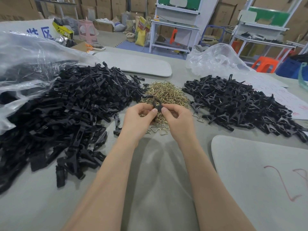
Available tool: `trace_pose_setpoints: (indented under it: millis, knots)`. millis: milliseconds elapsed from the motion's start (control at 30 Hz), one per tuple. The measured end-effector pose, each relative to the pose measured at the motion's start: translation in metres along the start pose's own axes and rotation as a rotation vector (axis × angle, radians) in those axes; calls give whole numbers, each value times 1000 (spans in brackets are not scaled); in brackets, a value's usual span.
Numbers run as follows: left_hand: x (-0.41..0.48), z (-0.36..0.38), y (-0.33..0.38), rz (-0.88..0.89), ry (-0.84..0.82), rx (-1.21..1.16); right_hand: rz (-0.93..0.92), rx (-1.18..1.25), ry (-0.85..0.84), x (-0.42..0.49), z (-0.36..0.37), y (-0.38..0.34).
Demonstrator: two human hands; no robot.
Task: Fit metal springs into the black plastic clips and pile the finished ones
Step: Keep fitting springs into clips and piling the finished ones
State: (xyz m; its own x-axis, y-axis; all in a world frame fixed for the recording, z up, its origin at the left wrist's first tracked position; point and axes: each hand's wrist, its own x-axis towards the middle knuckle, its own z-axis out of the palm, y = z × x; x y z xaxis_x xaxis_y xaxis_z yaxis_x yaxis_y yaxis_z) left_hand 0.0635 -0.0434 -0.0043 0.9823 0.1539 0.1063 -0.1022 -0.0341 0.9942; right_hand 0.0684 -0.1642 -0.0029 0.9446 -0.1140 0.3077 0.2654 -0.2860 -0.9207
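Left hand (140, 119) and right hand (176, 120) meet at the fingertips, both grasping one black clip (156, 104). Each hand has its fingers curled and pinches the near end of the clip between thumb and forefinger, left thumb on the left side, right thumb on the right. The clip's long axis runs away from the person, leaning slightly left; its rounded far end points past the fingertips. Whether a spring is seated in it cannot be told.

Directly beyond and beneath the hands lies the heap of brass-coloured springs (166, 93), with a few triangular ones between the wrists. Left of the left hand spreads a large pile of loose black clip parts (75, 105), partly spilling from a clear plastic bag (25, 52). Right of the right hand sits the pile of finished clips (241, 104), metal wire showing in many of them. A second clear bag (215, 59) lies beyond that pile. A grey pad (260, 172) lies near the right forearm, another (138, 64) far beyond the springs. All rest on a grey table (158, 180).
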Motion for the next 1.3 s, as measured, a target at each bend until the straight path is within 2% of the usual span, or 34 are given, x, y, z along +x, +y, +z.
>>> trace_pose_setpoints:
  millis: [233,333,400,467,567,667,733,867,1033,1100,1167,1300]
  knots:
    - [-3,1,3,61,2,135,62,55,-17,0,1,1]
    - [-3,1,6,51,77,106,56,-4,1,-1,3,3]
    - [-2,-6,11,68,189,-11,52,-44,8,-3,7,3]
    - [1,-15,19,99,306,-228,64,-66,-27,-7,14,2]
    - [3,-26,27,174,467,-427,86,10,-156,-16,31,-1]
    - [3,-29,28,195,563,-479,53,41,-350,-23,45,-3]
    - [4,-31,26,183,601,-475,-44,-122,-413,-25,47,-5]
    - [6,-33,22,147,620,-466,-251,-602,-491,-29,47,-6]
    - [7,-29,16,110,587,-422,-333,-735,-437,-40,60,-6]
    - [9,-29,12,87,561,-400,-214,-584,-390,-35,54,-10]
    - [11,-27,8,43,491,-359,-36,-277,-285,-27,39,-14]
    - [8,-12,4,-48,199,-204,205,357,-124,-11,8,-20]
